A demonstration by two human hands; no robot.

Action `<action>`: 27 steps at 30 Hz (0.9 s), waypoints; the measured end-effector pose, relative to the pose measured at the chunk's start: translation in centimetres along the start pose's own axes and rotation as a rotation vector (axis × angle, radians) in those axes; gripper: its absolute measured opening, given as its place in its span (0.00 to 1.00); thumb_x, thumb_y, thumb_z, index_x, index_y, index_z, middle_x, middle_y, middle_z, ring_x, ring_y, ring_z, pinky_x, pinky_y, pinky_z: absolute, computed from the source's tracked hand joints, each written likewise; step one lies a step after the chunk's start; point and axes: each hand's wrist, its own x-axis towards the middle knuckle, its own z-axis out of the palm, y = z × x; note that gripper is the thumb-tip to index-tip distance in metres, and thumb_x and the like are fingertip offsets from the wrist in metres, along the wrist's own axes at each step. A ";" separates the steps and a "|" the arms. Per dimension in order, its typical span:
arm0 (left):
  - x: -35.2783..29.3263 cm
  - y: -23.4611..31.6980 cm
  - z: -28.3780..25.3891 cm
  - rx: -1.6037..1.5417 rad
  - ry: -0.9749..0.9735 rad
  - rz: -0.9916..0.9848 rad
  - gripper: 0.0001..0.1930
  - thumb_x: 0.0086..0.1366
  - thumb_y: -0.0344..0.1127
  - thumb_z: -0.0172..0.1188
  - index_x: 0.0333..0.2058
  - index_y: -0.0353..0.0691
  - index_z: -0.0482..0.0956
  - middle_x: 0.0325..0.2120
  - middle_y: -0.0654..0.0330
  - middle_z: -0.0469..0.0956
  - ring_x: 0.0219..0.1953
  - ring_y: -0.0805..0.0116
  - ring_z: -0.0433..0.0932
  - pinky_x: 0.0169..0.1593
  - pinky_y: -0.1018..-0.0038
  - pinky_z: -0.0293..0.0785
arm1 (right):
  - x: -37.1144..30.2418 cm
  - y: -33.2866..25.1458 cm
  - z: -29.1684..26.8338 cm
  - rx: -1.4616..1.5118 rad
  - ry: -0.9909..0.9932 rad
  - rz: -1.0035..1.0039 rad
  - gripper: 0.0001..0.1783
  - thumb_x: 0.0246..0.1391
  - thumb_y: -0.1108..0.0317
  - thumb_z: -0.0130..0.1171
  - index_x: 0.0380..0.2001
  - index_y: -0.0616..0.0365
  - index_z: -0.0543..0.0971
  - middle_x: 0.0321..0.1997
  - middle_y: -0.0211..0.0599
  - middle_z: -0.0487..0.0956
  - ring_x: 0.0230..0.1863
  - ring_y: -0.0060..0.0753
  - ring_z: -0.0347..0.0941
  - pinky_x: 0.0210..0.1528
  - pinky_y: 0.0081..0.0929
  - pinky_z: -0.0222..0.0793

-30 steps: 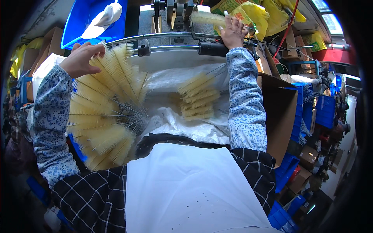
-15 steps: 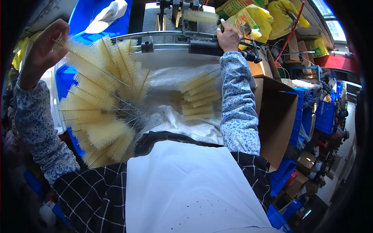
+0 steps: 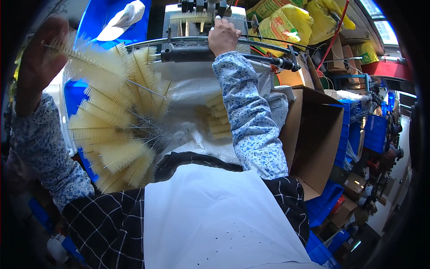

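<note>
My left hand (image 3: 39, 62), dim and slightly blurred, is raised at the far left. A pale bristled wire brush (image 3: 96, 65) lies between its thumb and fingers, its bare wire stem pointing right and down. Below it, several similar brushes (image 3: 105, 119) fan out in a pile, stems inward. My right hand (image 3: 224, 36) is closed over the sliding carriage of a bench machine, just above a black cylindrical sleeve (image 3: 187, 54) on the metal rail. Just left of that hand, another pale brush (image 3: 190, 19) lies across the machine. The fingertips' exact hold is partly hidden.
More brushes (image 3: 218, 116) lie on white plastic sheeting beside my right forearm. An open cardboard box (image 3: 316, 134) stands to the right. Yellow bags (image 3: 286, 24) are behind the machine, and a blue bin (image 3: 139, 29) with white cloth is at the far left.
My right hand has moved left along the rail, and the black sleeve and the brush on the machine have shifted left too. My left hand and its brush have moved slightly outward.
</note>
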 end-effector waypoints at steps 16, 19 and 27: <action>-4.1 -0.7 0.0 0.217 0.077 -0.237 0.21 0.55 0.33 0.49 0.49 0.43 0.63 0.43 0.61 0.64 0.48 0.70 0.63 0.52 0.72 0.56 | 1.2 14.3 -0.1 0.111 0.013 -0.026 0.22 0.44 0.60 0.50 0.45 0.50 0.71 0.45 0.36 0.71 0.45 0.40 0.68 0.46 0.42 0.59; -2.3 -0.5 0.8 0.111 0.042 -0.287 0.20 0.52 0.28 0.47 0.47 0.41 0.64 0.44 0.60 0.64 0.49 0.69 0.62 0.55 0.72 0.53 | 2.9 16.2 -1.4 0.033 0.052 0.046 0.19 0.47 0.59 0.47 0.44 0.46 0.72 0.47 0.35 0.71 0.45 0.45 0.67 0.47 0.40 0.60; 0.8 1.1 4.6 0.030 -0.174 -0.293 0.19 0.51 0.26 0.46 0.45 0.40 0.64 0.41 0.61 0.63 0.48 0.69 0.61 0.53 0.74 0.53 | 2.0 20.0 -6.3 0.110 -0.271 -0.278 0.12 0.51 0.66 0.48 0.39 0.48 0.76 0.36 0.39 0.75 0.38 0.39 0.68 0.43 0.26 0.62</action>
